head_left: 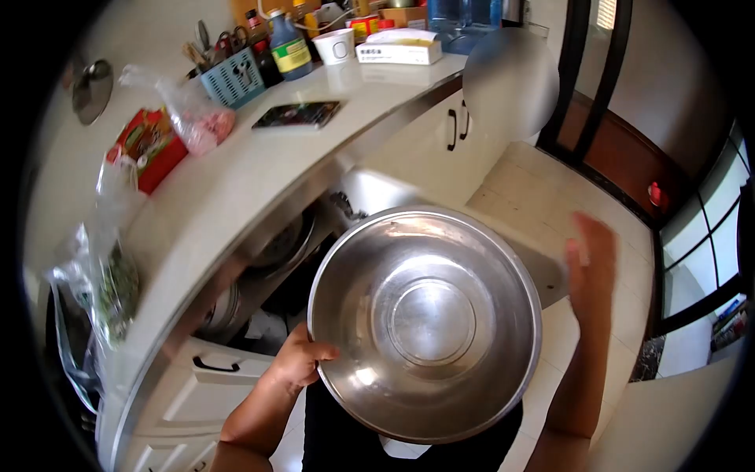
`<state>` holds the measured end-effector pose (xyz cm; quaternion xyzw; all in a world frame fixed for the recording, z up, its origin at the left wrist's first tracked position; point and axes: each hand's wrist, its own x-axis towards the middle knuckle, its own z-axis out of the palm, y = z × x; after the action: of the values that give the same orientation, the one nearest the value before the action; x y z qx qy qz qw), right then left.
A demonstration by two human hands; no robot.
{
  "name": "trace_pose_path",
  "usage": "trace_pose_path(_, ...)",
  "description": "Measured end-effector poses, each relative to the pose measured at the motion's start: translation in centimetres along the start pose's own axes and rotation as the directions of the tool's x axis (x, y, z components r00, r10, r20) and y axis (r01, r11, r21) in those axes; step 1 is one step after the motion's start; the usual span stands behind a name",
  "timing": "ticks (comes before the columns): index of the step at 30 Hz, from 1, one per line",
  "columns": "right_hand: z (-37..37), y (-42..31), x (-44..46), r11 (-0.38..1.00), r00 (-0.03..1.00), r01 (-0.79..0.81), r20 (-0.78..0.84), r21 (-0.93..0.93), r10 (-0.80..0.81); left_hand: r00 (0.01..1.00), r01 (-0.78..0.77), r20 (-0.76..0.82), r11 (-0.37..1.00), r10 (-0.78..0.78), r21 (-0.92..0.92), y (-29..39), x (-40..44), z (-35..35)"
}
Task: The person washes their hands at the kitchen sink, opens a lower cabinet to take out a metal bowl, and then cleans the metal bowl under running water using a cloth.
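A wide stainless steel basin (487,354) is held up in front of my body, its shiny inside facing me. My left hand (299,358) grips its left rim, thumb over the edge and the other fingers hidden behind. Off to the right, apart from the basin, my right hand (591,263) is raised with its fingers stretched out and holds nothing; it is slightly blurred. Behind the basin, a drawer or cabinet stands open below the counter, with metal pans (279,248) inside it.
On the counter (208,208) lie a phone (297,115), a red packet (149,145), a bag of pink stuff (206,126) and a bag of greens (116,291). Farther back stand a blue basket (233,82), bottles (289,51), a white tub (334,49) and a tissue box (399,52).
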<state>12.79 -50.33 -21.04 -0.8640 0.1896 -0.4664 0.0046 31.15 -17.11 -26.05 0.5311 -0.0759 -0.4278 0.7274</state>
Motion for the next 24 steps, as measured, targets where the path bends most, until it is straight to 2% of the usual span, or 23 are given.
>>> trace_pose_path(1, 0.3, 0.7, 0.5, 0.977, 0.964, -0.176, 0.221, 0.121, 0.147, 0.999, 0.05, 0.013, 0.999, -0.051, 0.012, 1.4, -0.1, 0.9)
trace_pose_path(2, 0.4, 0.8, 1.0, 0.906, 0.859, -0.369, 0.449, 0.207, 0.247, 0.997, 0.072, 0.0, 0.997, -0.072, 0.008, 2.5, -0.4, 1.8)
trace_pose_path(4, -0.3, 0.3, 1.9, 0.845, 0.674, -0.533, 0.628, 0.048, 0.389, 0.986, 0.154, -0.061, 0.987, -0.157, -0.055, 4.3, -1.3, 3.5)
trace_pose_path(6, 0.2, 1.4, 0.5, 0.892, 0.717, -0.432, 0.65, 0.131, 0.252, 0.98, 0.193, -0.034, 0.976, -0.198, -0.1, 6.6, -2.4, 5.2)
trace_pose_path(7, 0.5, 1.4, -0.7, 0.896, 0.729, -0.426, 0.635, 0.128, 0.256, 0.979, 0.195, -0.036, 0.97, -0.202, -0.143, 7.7, -3.0, 6.3)
trace_pose_path(8, -0.3, 0.8, -1.1, 0.855, 0.784, -0.419, 0.597, 0.306, 0.171, 0.979, 0.188, -0.04, 0.964, -0.199, -0.188, 8.9, -3.7, 7.4)
trace_pose_path(9, -0.8, 0.1, -0.9, 0.883, 0.732, -0.405, 0.663, 0.236, 0.158, 0.972, 0.213, -0.05, 0.95, -0.23, -0.229, 9.9, -4.5, 8.3)
trace_pose_path(11, -0.3, 0.6, -4.6, 0.785, 0.564, -0.609, 0.759, 0.116, 0.325, 0.97, 0.208, -0.064, 0.937, -0.235, -0.281, 11.8, -6.2, 9.9)
trace_pose_path(13, -1.8, -1.1, -5.2, 0.704, 0.453, -0.705, 0.819, 0.088, 0.351, 0.965, 0.23, -0.036, 0.906, -0.258, -0.354, 13.9, -8.3, 11.1)
trace_pose_path(17, -5.6, -7.1, -3.3, 0.544, 0.285, -0.838, 0.892, 0.053, 0.352, 0.979, 0.185, 0.007, 0.871, -0.204, -0.456, 18.6, -13.6, 13.0)
trace_pose_path(20, -8.6, -12.7, -0.6, 0.442, 0.228, -0.893, 0.932, 0.085, 0.282, 0.98, 0.149, -0.04, 0.854, -0.195, -0.499, 22.7, -18.9, 14.2)
trace_pose_path(21, -9.8, -14.6, 0.2, 0.406, 0.215, -0.908, 0.944, 0.1, 0.25, 0.965, 0.149, -0.121, 0.868, -0.231, -0.474, 23.9, -21.0, 14.5)
trace_pose_path(22, -11.0, -16.7, 1.6, 0.378, 0.218, -0.917, 0.953, 0.126, 0.21, 0.953, 0.137, -0.164, 0.848, -0.253, -0.512, 26.2, -23.4, 15.6)
trace_pose_path(24, -13.1, -20.8, 4.5, 0.319, 0.235, -0.929, 0.964, 0.186, 0.122, 0.956, 0.058, -0.214, 0.849, -0.198, -0.525, 27.7, -27.5, 15.6)
